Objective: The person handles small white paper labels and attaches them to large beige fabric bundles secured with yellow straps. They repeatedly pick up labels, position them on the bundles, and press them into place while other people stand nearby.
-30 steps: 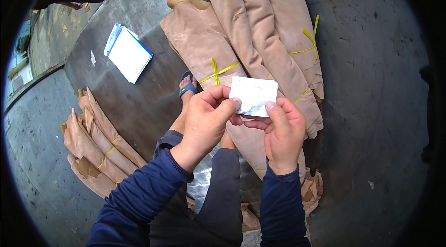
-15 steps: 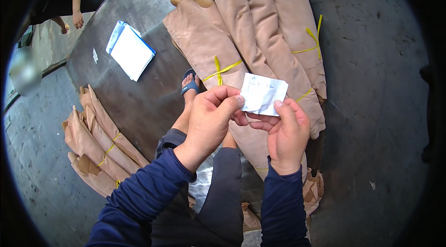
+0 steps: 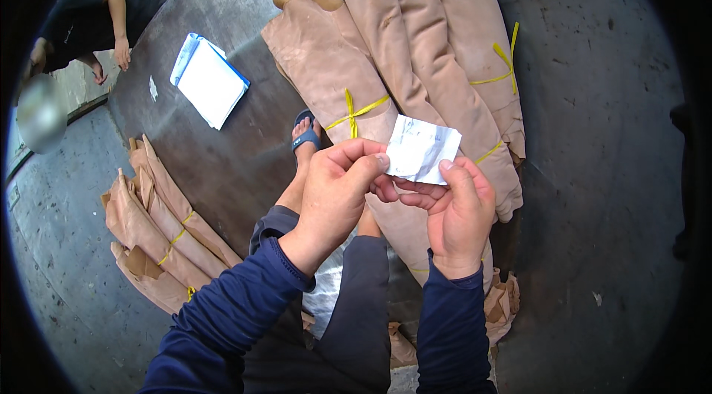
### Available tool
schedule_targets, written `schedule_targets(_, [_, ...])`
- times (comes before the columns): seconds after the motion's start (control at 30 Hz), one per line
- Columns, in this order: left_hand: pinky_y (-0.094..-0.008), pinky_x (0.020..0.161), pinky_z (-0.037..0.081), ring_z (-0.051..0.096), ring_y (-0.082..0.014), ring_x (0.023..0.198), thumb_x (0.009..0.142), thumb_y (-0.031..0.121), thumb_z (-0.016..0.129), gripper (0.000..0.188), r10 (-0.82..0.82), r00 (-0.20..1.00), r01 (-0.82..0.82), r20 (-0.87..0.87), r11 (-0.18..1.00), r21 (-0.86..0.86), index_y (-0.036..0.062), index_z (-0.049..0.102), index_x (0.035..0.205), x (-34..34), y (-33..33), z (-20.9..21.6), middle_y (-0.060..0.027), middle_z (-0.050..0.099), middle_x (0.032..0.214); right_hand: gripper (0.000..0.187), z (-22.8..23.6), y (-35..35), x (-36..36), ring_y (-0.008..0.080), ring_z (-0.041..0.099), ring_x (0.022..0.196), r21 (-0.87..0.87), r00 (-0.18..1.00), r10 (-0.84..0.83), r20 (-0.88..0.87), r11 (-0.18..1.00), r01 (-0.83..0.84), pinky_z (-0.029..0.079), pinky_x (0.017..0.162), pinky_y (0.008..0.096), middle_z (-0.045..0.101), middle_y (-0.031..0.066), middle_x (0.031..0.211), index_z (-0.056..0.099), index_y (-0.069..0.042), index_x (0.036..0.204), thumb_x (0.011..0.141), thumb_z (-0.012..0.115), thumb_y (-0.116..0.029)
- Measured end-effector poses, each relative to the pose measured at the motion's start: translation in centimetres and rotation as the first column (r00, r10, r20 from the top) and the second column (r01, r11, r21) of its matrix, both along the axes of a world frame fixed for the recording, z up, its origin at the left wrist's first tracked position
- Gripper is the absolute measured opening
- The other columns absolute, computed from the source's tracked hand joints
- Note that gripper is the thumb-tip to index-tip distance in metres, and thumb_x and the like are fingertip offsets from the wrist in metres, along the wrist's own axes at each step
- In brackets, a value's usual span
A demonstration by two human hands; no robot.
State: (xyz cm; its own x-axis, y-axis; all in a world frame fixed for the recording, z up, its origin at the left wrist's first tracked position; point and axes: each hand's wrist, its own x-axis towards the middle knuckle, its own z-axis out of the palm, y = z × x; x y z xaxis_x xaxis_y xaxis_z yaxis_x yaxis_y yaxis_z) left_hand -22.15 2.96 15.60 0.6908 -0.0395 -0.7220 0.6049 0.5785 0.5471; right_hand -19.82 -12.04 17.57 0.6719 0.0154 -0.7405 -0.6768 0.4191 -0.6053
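Note:
A small creased slip of white paper (image 3: 423, 148) with faint handwriting is held up between my two hands. My left hand (image 3: 337, 179) pinches its left edge between thumb and forefinger. At the lower right corner, my right hand (image 3: 461, 209) grips the slip with the thumb on top and the fingers curled beneath. Behind the paper lie large tan rolls (image 3: 415, 38) of leather-like sheet, tied with yellow strips. One shorter roll (image 3: 319, 53) has a knotted yellow tie (image 3: 351, 114) just above my left hand.
A white pad with blue edges (image 3: 211, 86) rests on the dark surface (image 3: 245, 149) at the upper left. More tied tan rolls (image 3: 159, 223) lie at the lower left. Another person (image 3: 111, 16) bends over at the far left. My sandalled foot (image 3: 305, 138) is beyond my left hand.
The other person at the upper left has moved, with more of the body now showing. My hands and the paper slip have barely shifted.

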Motion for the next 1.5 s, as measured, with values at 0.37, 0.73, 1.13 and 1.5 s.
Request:
schedule_targets(0.37, [-0.022,0.063,0.049,0.061,-0.0098,0.068,0.09,0.009,0.064,0.018,-0.177,0.984,0.178,-0.007,0.983,0.042,-0.0059,0.064,0.099,1.1,-0.4,0.5,-0.0059,0.065,0.08,0.019,-0.2,-0.5,-0.1,0.0269,0.07,0.069,-0.04,0.997,-0.061,-0.056,0.997,0.059,0.06,0.061,0.0335,0.066,0.0184,0.084,0.057,0.008,0.088,0.092,0.048,-0.008])
schedule_targets(0.73, [-0.0216,0.062,0.049,0.061,-0.0098,0.067,0.09,0.009,0.064,0.017,-0.224,0.974,0.223,0.024,0.974,0.036,-0.0053,0.063,0.098,2.6,-4.7,0.7,-0.0058,0.066,0.08,0.017,0.0,-5.0,0.3,0.0283,0.07,0.07,-0.059,0.997,-0.077,0.016,0.995,0.078,0.06,0.062,0.0349,0.067,0.0181,0.087,0.055,0.004,0.09,0.093,0.047,-0.011])
schedule_targets(1.13, [-0.0238,0.063,0.049,0.059,-0.01,0.063,0.091,0.009,0.06,0.01,-0.236,0.969,0.246,-0.078,0.953,0.174,-0.0015,0.06,0.091,-1.3,-7.1,-0.2,-0.0049,0.063,0.076,0.026,-9.7,-12.4,-2.1,0.0165,0.066,0.071,-0.22,0.958,0.243,-0.155,0.936,-0.273,0.054,0.064,0.0291,0.066,0.0089,0.087,0.058,0.0,0.111,0.093,0.056,-0.019])
schedule_targets(1.5, [-0.0245,0.061,0.049,0.059,-0.0113,0.061,0.091,0.005,0.058,0.007,-0.382,0.865,0.448,-0.324,0.88,0.16,-0.0006,0.061,0.087,-10.8,-7.9,-8.9,-0.0055,0.063,0.073,0.051,-28.3,-19.5,-7.2,0.0365,0.052,0.114,-0.919,0.946,0.161,-0.281,0.239,-0.314,0.041,0.098,0.0406,0.055,0.0232,0.119,0.051,0.003,0.12,0.081,0.068,-0.025])
